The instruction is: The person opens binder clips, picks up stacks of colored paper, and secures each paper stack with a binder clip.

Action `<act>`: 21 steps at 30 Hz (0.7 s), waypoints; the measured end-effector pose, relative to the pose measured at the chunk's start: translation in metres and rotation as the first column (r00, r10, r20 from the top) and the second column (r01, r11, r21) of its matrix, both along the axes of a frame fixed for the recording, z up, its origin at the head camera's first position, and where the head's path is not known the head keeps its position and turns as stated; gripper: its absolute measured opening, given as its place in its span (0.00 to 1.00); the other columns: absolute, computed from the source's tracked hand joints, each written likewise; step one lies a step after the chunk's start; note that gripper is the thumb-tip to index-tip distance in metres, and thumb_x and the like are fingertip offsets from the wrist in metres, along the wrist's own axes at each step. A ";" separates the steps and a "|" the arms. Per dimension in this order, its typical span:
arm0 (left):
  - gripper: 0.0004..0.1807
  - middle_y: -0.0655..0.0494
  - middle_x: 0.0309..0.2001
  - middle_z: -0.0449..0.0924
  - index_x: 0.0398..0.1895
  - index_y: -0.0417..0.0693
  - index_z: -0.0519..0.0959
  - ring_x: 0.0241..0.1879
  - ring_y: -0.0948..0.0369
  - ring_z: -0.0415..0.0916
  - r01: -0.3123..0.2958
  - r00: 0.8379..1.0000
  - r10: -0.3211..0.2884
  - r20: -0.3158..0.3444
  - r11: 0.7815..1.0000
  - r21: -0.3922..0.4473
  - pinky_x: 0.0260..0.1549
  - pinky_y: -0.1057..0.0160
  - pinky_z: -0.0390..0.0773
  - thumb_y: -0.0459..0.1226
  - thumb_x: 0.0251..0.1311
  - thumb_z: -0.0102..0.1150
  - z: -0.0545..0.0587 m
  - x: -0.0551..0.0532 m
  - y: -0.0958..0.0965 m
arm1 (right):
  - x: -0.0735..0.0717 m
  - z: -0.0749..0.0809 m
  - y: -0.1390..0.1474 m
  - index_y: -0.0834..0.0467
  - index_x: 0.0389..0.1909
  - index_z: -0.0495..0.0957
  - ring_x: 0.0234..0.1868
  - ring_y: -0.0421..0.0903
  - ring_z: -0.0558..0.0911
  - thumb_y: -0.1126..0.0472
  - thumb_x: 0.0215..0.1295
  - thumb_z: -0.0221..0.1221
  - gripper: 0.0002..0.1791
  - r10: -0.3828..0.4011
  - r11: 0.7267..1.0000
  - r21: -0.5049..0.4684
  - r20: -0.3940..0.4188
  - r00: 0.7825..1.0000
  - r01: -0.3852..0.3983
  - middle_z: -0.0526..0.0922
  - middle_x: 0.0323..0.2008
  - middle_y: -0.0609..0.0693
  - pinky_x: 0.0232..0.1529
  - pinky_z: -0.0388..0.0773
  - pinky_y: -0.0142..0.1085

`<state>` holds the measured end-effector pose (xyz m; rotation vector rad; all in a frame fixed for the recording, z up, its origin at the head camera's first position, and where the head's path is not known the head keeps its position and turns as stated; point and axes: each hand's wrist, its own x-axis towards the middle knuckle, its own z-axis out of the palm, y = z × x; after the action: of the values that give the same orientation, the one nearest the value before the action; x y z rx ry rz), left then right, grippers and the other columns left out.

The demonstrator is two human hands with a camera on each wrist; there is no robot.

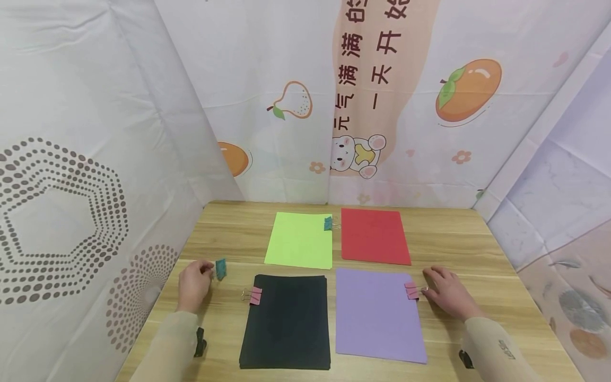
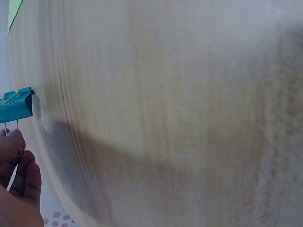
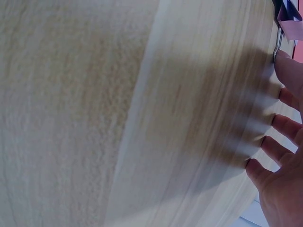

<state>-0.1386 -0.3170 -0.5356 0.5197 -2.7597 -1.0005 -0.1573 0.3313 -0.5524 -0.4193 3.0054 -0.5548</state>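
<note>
My left hand (image 1: 193, 286) pinches the wire handle of a teal binder clip (image 1: 220, 269) above the table's left side; the left wrist view shows this clip (image 2: 18, 105) with its wires between thumb and fingers. My right hand (image 1: 451, 294) rests on the wood with fingers spread. Its thumb touches the wire handle of a pink binder clip (image 1: 411, 290), which sits on the right edge of a purple paper stack (image 1: 379, 318). Beside that lies a black paper stack (image 1: 288, 329) with another pink binder clip (image 1: 255, 295) on its left edge.
Behind the two stacks lie yellow-green paper (image 1: 298, 241), with a teal binder clip (image 1: 328, 223) at its right edge, and red paper (image 1: 374, 236). Printed curtains (image 1: 267, 53) hang at the back and both sides of the wooden table (image 1: 448, 228).
</note>
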 end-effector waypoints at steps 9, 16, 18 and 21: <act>0.04 0.35 0.42 0.82 0.40 0.33 0.81 0.42 0.43 0.79 0.026 1.000 -0.026 0.018 0.999 -0.019 0.43 0.44 0.79 0.24 0.65 0.57 -0.001 0.001 0.001 | 0.001 0.000 0.000 0.68 0.64 0.73 0.60 0.78 0.68 0.57 0.66 0.66 0.30 0.000 1.000 -0.006 -0.003 1.000 0.000 0.69 0.63 0.73 0.59 0.67 0.71; 0.05 0.36 0.43 0.82 0.42 0.32 0.81 0.42 0.45 0.79 0.020 0.999 -0.020 0.043 1.000 -0.004 0.41 0.46 0.79 0.26 0.67 0.58 -0.003 -0.002 0.001 | 0.001 -0.001 0.000 0.68 0.65 0.72 0.61 0.77 0.68 0.57 0.66 0.66 0.30 -0.004 1.000 -0.006 0.002 1.000 0.004 0.68 0.64 0.74 0.59 0.66 0.71; 0.06 0.35 0.43 0.82 0.43 0.32 0.81 0.42 0.44 0.79 0.021 0.999 -0.021 0.048 1.000 0.002 0.41 0.45 0.78 0.26 0.67 0.58 -0.002 -0.002 0.002 | 0.001 -0.001 0.000 0.68 0.65 0.72 0.62 0.77 0.68 0.57 0.66 0.66 0.30 -0.005 1.000 -0.004 0.002 1.000 0.005 0.68 0.64 0.73 0.60 0.66 0.71; 0.07 0.35 0.44 0.81 0.44 0.32 0.81 0.43 0.45 0.78 0.024 0.998 -0.024 0.056 1.000 0.017 0.42 0.46 0.78 0.27 0.68 0.57 -0.002 -0.002 0.002 | 0.001 -0.001 0.000 0.68 0.65 0.72 0.61 0.77 0.68 0.57 0.67 0.66 0.30 -0.004 1.000 0.000 -0.002 1.000 0.004 0.69 0.63 0.74 0.60 0.66 0.71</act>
<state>-0.1404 -0.3149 -0.5376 0.5266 -2.8162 -1.0302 -0.1565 0.3317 -0.5538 -0.4144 3.0088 -0.5550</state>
